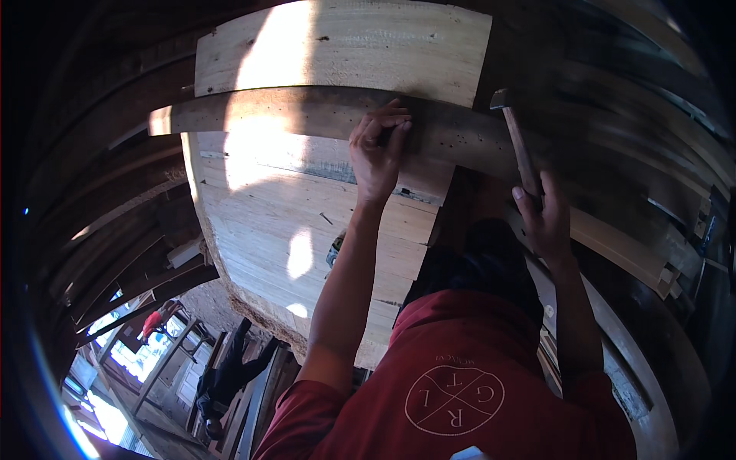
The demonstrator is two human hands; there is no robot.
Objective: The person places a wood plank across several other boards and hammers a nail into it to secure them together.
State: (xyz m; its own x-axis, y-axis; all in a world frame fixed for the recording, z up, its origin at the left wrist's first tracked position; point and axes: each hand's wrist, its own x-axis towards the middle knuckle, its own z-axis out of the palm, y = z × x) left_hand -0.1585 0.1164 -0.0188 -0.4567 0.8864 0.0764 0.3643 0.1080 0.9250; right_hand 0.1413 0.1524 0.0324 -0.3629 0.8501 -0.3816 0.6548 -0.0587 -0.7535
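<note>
A long, narrow wooden batten [291, 111] lies crosswise over a wide panel of pale boards [268, 195]. My left hand [377, 157] is at the batten's middle, its thumb and fingers pinched together. Whatever is between those fingertips is too small or hidden to tell. To the right, my right hand [546, 218] grips a hammer [519, 146] by the lower part of its wooden handle. The hammer's head is up, over the batten's right part and apart from my left hand. Small dark holes or nail marks dot the batten near there.
A loose nail [326, 218] lies on the panel beside my left forearm, near a small dark object [335, 249] partly covered by that arm. Stacked timber [613, 245] stands at the right. Far lower left are a person in dark clothes [226, 383] and one in red [153, 323].
</note>
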